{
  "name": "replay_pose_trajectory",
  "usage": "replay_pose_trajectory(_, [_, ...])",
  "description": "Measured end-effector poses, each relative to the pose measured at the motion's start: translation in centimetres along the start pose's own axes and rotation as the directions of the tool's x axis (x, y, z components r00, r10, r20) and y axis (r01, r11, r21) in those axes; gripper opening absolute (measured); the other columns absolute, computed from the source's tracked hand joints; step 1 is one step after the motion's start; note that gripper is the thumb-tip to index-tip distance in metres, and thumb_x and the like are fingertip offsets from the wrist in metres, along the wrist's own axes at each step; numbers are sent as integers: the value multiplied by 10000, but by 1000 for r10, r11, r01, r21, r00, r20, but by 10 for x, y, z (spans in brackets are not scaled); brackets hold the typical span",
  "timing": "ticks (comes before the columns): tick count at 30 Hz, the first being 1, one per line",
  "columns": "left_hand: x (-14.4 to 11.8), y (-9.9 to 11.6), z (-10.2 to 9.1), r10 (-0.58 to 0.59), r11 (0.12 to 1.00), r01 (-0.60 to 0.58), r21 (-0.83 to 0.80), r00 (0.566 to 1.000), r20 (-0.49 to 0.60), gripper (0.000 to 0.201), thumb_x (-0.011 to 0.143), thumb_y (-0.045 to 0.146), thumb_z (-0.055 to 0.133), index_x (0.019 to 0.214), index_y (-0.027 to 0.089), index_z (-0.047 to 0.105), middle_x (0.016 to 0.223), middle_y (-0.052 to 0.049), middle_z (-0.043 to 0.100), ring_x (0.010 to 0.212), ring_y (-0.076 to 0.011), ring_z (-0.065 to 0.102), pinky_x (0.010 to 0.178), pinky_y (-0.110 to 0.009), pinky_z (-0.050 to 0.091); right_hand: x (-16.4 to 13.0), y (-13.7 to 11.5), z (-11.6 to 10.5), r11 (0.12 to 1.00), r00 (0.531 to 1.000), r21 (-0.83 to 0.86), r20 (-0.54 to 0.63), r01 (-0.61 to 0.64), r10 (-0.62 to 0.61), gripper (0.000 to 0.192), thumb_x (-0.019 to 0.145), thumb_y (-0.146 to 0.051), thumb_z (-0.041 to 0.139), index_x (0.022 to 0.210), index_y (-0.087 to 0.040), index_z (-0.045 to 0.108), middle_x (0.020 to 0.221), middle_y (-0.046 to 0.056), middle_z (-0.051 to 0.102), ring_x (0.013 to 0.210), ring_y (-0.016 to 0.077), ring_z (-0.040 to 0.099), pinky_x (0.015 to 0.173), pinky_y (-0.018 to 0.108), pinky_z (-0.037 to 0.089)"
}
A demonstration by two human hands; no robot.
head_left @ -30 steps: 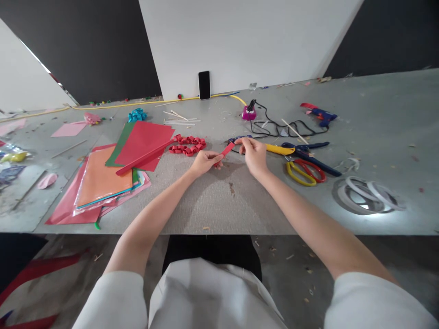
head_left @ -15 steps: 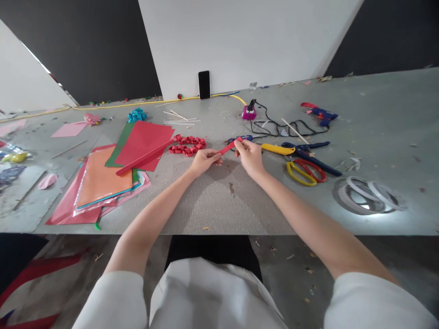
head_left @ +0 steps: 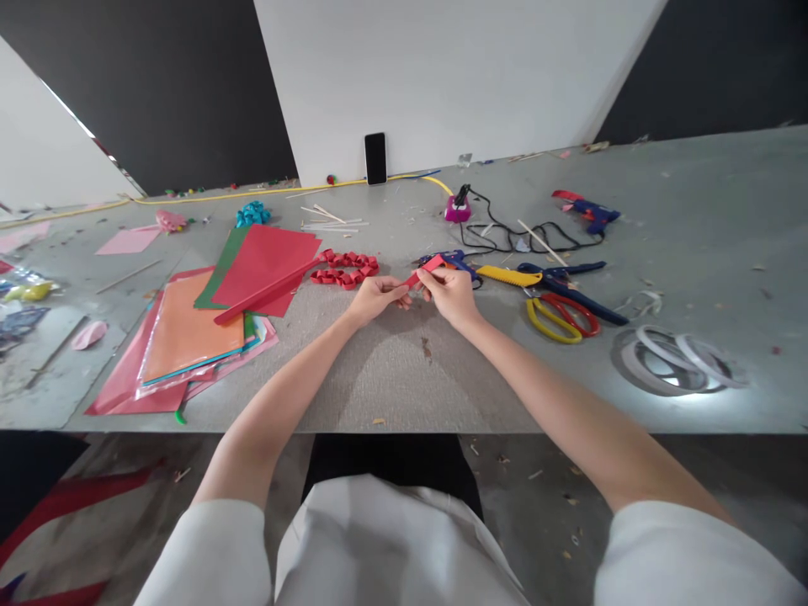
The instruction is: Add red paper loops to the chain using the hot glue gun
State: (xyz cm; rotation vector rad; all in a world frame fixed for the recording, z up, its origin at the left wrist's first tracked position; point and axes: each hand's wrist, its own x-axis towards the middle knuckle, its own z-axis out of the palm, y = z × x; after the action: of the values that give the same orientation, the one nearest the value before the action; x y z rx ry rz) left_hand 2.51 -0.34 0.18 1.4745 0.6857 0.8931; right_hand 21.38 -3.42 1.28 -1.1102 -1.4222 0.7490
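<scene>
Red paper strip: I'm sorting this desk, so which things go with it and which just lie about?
In hand: red paper strip, left hand, right hand, red paper chain.
Lying about: scissors, phone, tape rolls, paper stack.

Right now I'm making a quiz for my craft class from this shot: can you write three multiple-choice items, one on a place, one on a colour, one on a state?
1. Where does the red paper chain lie?
A. left of the hands, beside the red sheet
B. under the scissors
C. against the phone

2. What colour is the paper strip held between the hands?
A. green
B. red
C. yellow

3. How is the strip held?
A. lying loose on the table
B. by one hand only
C. pinched by the left hand and the right hand together

Answers:
1 A, the chain lies on the table next to the red sheet.
2 B, the strip shows red above the fingers.
3 C, both hands close on it, above the table.
</scene>
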Motion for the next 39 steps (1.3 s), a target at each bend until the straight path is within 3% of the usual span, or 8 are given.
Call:
replay_pose_trajectory(8, [-1, -2, -3, 36, 992, -28, -125, 997, 62, 468, 862, 586, 744, 836, 119, 716, 834, -137, 789, 712, -185, 746, 713, -311, 586, 1, 3, -4, 997, 1000, -77, 4, -1, 1, 626, 864, -792, 627, 658, -204, 682, 535, 20, 612, 467, 146, 503, 491, 305, 371])
replay_pose_trajectory(13, [-1, -1, 2, 160, 987, -159, -12, 986, 53, 407, 829, 504, 816, 974, 133, 734, 923, -95, 780, 739, -159, 743, 728, -286, 580, 2, 2, -3, 999, 998, -28, 53, -29, 30, 631, 806, -821, 664, 661, -208, 688, 585, 34, 652, 474, 149, 515, 489, 309, 386])
replay_pose_trajectory(18, [0, -2, 5, 211, 978, -210, 16, 977, -18, 422, 835, 487, 832, 1027, 147, 672, 946, -74, 755, 693, -124, 724, 672, -246, 555, 4, 2, -1, 998, 995, 15, 85, -60, 58, 594, 783, -778, 715, 613, -214, 643, 568, 26, 635, 480, 148, 514, 491, 301, 396])
replay_pose_trajectory(22, [1, -3, 3, 194, 981, -194, 22, 981, -17, 473, 839, 508, 820, 1113, 138, 711, 966, -86, 767, 685, -122, 717, 672, -256, 562, 4, 3, -1, 998, 989, -10, 127, -69, 70, 571, 802, -740, 710, 610, -208, 633, 561, 24, 626, 483, 144, 517, 502, 298, 401])
replay_pose_trajectory(29, [3, -5, 3, 138, 989, -135, 63, 990, -32, 490, 789, 553, 836, 1002, 119, 754, 907, -78, 768, 684, -127, 708, 675, -261, 569, 1, -3, -2, 998, 993, -68, 120, 4, 4, 550, 889, -711, 625, 677, -206, 674, 552, 0, 582, 516, 146, 511, 524, 291, 397])
replay_pose_trajectory(34, [5, -7, 4, 116, 991, -114, 67, 993, -25, 466, 857, 577, 770, 956, 127, 700, 910, -75, 742, 677, -125, 700, 677, -259, 569, -2, -6, 1, 998, 993, -64, 117, 23, -15, 534, 889, -691, 642, 660, -209, 662, 591, 11, 617, 503, 142, 505, 516, 297, 388])
replay_pose_trajectory(37, [4, -2, 1, 140, 974, -119, 194, 985, -102, 369, 961, 494, 674, 1059, 139, 678, 935, -89, 732, 706, -144, 691, 710, -276, 565, -1, -3, 1, 999, 998, -52, 61, 11, -8, 514, 893, -666, 661, 653, -212, 663, 567, 9, 609, 501, 142, 509, 521, 297, 391])
replay_pose_trajectory(39, [2, 5, -5, 202, 907, -119, 405, 964, -171, 279, 1017, 365, 592, 1174, 144, 661, 972, -116, 729, 817, -189, 699, 807, -320, 566, 0, 2, -1, 999, 1000, -42, 8, -3, 4, 500, 896, -641, 677, 642, -211, 659, 552, 7, 601, 497, 141, 513, 522, 297, 387])
